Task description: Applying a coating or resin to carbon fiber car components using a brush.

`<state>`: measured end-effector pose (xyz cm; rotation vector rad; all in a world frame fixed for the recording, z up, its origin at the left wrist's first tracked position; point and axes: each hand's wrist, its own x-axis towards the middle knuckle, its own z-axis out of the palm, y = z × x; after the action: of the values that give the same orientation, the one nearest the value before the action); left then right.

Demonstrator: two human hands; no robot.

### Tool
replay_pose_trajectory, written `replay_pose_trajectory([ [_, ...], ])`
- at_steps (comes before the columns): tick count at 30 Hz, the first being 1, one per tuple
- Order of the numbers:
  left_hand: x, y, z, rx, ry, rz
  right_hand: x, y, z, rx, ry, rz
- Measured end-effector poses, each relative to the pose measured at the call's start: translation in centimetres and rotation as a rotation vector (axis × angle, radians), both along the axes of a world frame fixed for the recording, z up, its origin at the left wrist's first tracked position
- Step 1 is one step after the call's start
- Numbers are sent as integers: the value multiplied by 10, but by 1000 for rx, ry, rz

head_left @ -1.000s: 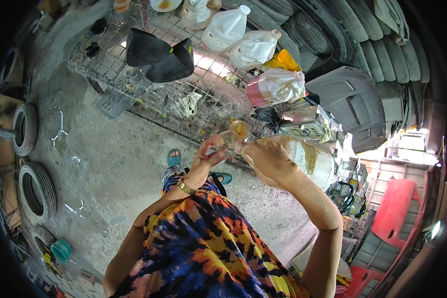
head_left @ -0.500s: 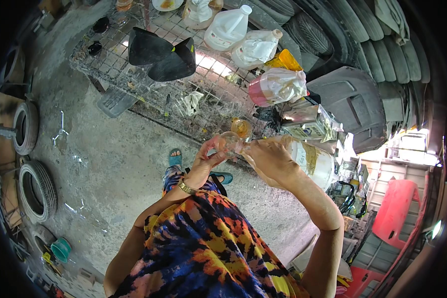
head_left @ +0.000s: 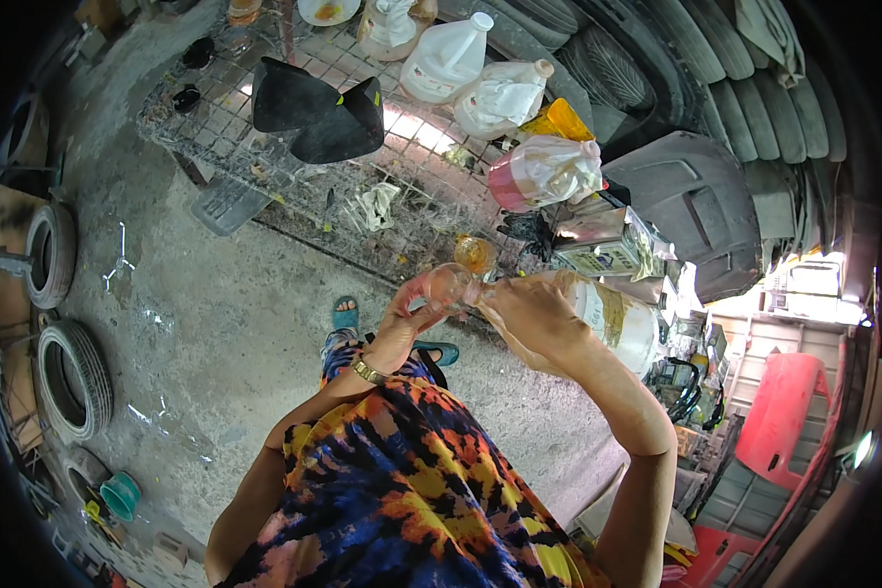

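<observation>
My left hand (head_left: pixel 402 318) is closed around a small clear plastic container (head_left: pixel 448 286) with a rounded body and a narrower end pointing right. Its fingers wrap the left side of that container. My right hand (head_left: pixel 537 316) is closed at the narrow end, fingertips pressed together; what they pinch is hidden by the hand. Just beyond the clear container, a cup of amber liquid (head_left: pixel 474 254) stands at the near edge of the wire-grid table (head_left: pixel 294 211). Behind my right hand is a large white container (head_left: pixel 639 323) with a brownish band.
Several plastic jugs (head_left: pixel 448 61) line the table's far side, one holding pink liquid (head_left: pixel 519 181). Black curved panels (head_left: pixel 335 127) and a crumpled rag (head_left: pixel 374 208) lie on the grid. A metal tin (head_left: pixel 598 257) stands right. Tyres (head_left: pixel 73 377) rest on the left floor.
</observation>
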<state>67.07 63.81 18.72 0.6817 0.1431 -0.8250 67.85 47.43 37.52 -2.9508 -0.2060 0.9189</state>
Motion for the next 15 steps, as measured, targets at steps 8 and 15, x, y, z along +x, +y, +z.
replay_pose_trajectory([
  [8,-2,-2,-6,3,48,-15,-2,-3,-4,-26,-25,25],
  [15,-1,-4,-11,-4,57,-15,1,-4,-2,-13,39,15],
])
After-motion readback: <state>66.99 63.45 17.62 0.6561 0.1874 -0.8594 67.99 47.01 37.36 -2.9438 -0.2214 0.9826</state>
